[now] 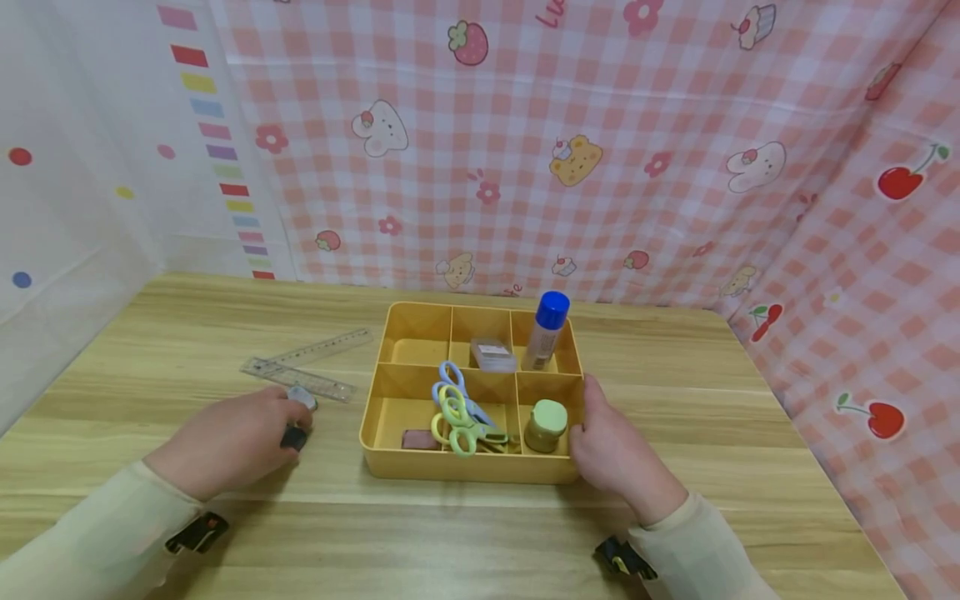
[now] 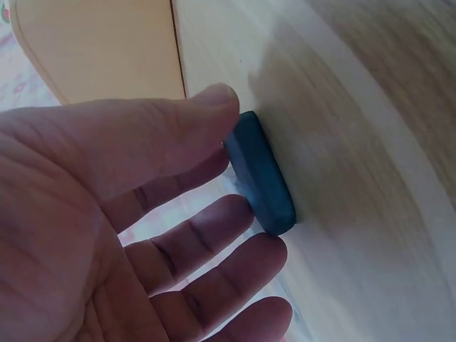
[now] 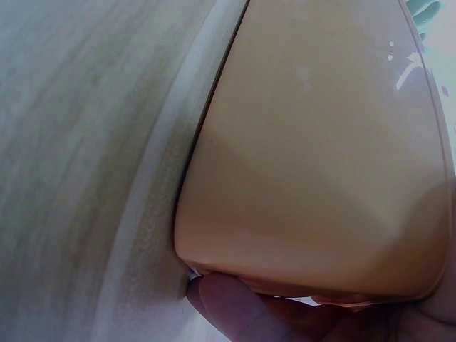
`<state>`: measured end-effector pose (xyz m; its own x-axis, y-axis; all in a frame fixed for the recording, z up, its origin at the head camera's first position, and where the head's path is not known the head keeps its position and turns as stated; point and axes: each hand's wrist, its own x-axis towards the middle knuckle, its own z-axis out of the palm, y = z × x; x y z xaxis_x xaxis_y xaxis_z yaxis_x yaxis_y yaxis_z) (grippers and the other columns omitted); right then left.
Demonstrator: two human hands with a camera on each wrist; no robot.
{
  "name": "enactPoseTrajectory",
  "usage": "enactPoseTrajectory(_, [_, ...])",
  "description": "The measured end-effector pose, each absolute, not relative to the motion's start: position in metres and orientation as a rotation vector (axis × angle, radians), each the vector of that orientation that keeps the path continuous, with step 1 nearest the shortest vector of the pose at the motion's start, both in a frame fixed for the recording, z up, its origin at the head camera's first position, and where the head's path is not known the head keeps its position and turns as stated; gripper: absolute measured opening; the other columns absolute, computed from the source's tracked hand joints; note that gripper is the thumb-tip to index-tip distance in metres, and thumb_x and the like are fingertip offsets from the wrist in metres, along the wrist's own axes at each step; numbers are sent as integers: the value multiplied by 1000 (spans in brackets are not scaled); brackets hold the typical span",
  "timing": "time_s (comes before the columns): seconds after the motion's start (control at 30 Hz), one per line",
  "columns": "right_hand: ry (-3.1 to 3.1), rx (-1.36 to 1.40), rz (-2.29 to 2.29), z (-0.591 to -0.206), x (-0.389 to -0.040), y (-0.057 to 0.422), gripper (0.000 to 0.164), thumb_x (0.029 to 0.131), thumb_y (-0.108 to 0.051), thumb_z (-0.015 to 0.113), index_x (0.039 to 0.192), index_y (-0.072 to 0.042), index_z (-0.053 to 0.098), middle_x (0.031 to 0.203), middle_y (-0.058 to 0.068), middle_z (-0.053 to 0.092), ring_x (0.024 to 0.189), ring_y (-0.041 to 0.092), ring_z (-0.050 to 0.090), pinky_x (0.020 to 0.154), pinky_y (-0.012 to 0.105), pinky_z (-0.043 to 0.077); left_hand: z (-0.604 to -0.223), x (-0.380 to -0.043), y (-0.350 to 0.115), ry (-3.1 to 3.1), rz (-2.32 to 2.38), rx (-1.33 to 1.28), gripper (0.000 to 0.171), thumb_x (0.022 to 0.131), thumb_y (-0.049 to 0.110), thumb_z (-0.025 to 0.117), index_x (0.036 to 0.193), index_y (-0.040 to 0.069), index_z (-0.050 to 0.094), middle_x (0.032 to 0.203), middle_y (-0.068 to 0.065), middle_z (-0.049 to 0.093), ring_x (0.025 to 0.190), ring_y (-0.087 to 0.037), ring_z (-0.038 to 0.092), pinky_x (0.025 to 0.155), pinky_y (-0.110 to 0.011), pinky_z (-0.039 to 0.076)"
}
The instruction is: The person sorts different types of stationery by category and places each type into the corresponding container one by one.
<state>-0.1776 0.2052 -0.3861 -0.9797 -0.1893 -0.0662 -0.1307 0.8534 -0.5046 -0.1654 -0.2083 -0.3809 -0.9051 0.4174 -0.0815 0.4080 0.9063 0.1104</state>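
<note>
1. The dark block (image 1: 294, 438) is located left of centre in the head view, pinched between the thumb and fingers of the left hand (image 1: 228, 442).
2. In the left wrist view, the block is shown mid-frame as a blue-green bar; the thumb is set at its upper end, and fingertips are seen along its left side.
3. The right side of the yellow tray (image 1: 472, 468) is gripped by the right hand (image 1: 615, 446), right of centre in the head view.
4. In the right wrist view, fingertips are revealed at the tray's bottom edge, lower centre; these are hidden in the head view.
5. The scissors (image 1: 462, 429), green-lidded jar (image 1: 547, 421), clear box (image 1: 493, 356) and blue-capped stick (image 1: 545, 333) are shown whole inside the tray by the head view only.
6. A clear ruler (image 1: 315, 382) is seen beyond the left hand, left of the tray.
</note>
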Motion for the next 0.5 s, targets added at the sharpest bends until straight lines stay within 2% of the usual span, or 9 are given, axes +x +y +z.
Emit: enactPoseTrajectory(0.5, [2913,-242,-772,-387,-179,206,68,90,-10,39,147,4,6,136,30,40,118,32,42,98,54,39,-384,-166,-210,2978,92,706,21,73,16,78,90,22,67,85,4,57,65,-8,46,56,-32,52])
